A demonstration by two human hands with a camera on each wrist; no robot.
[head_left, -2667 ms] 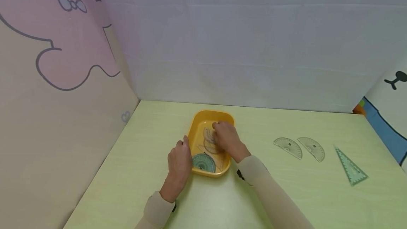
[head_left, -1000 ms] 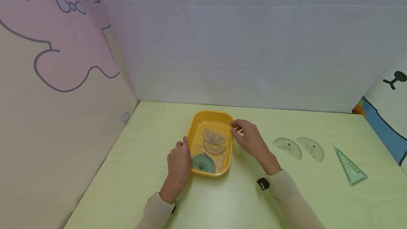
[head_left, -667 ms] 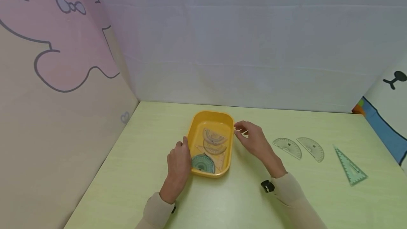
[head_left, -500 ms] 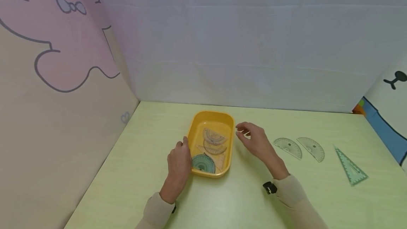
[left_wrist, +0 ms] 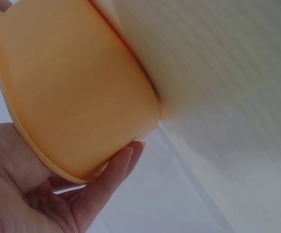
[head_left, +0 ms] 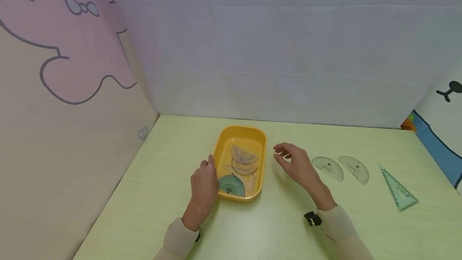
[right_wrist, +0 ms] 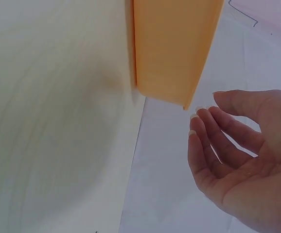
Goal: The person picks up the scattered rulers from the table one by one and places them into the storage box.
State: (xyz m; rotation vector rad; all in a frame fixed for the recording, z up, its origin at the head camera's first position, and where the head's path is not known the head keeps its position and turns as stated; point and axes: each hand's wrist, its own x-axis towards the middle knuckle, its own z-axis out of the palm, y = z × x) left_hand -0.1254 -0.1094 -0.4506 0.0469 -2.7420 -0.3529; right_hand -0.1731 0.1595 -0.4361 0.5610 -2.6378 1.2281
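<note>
My left hand (head_left: 204,181) grips the left rim of a yellow plastic tray (head_left: 243,131). In the left wrist view, fingers (left_wrist: 114,179) lie against the tray's outer wall. Inside the tray, a green protractor (head_left: 232,185) lies at the near end. Farther up, a clear protractor (head_left: 243,154) overlaps another clear protractor (head_left: 246,170), with a clear set square (head_left: 250,184) beneath. My right hand (head_left: 297,165) hovers right of the tray, fingers loosely bent. Nothing shows between its thumb and fingers in the right wrist view.
Right of the right hand lie two clear protractors, the left protractor (head_left: 326,168) and the right protractor (head_left: 355,169). Farther right is a green set square (head_left: 399,189). The pale green table (head_left: 245,236) is bounded by a white back curtain (head_left: 281,51) and a printed left curtain (head_left: 72,139).
My right hand was inside the tray; it has come out over the right rim and drifted right, slightly towards me. The left hand and the tray have stayed in place.
</note>
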